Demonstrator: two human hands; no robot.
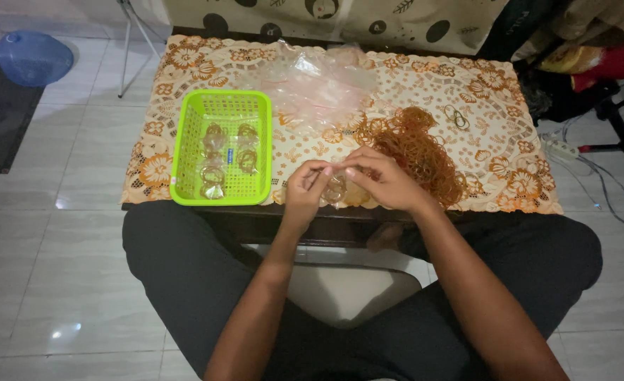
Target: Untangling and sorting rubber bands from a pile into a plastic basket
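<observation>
Head view showed the left hand (306, 185) and right hand (382, 180) pinching a small clear bag (335, 190) between closed fingertips at the table's near edge, beside the rubber-band pile (418, 152) and the green basket (221, 147).

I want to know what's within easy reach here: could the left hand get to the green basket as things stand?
Probably yes. The green basket sits just left of the left hand with only bare tablecloth between, though that hand is pinching a small clear bag with the right hand.
</observation>
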